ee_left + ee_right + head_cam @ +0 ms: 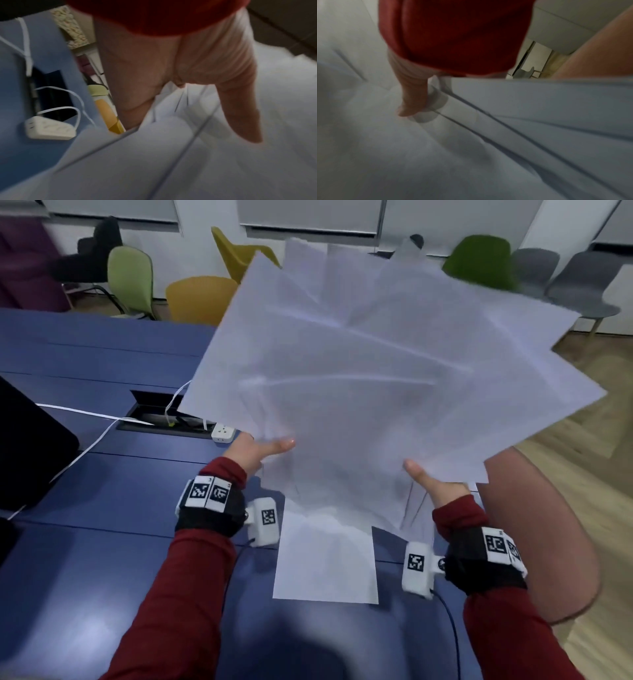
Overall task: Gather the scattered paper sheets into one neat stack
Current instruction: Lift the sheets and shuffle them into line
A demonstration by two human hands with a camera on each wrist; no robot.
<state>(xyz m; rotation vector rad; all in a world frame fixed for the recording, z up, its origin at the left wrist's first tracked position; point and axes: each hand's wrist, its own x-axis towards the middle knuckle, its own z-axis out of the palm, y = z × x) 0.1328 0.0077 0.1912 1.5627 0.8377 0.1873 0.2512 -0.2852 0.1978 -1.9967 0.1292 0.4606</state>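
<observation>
- So, your left hand [255,451] has its grip on the lower left edge of the fanned sheets [376,364]: thumb on top, fingers hidden underneath. The left wrist view shows the same pinch [171,67], with paper bunching under the thumb.
- Your right hand [435,486] grips the lower right edge the same way, thumb lying on top of the paper; the right wrist view shows that thumb pressing down [412,100].
- Those sheets are up in the air, clear of the worktop [102,491], splayed at different angles with edges not lined up, and they tilt away from you.
- One lone sheet [325,563] lies flat on the blue worktop right below your hands, between your wrists.
- Further out on the left there's a white power strip [224,433] beside an open cable hatch [161,416], with white cables [92,440] running across the surface.
- A dark screen [30,450] sits at the far left edge.
- Beyond the worktop you've got green, yellow and grey chairs [202,299] on a wooden floor [582,474].
</observation>
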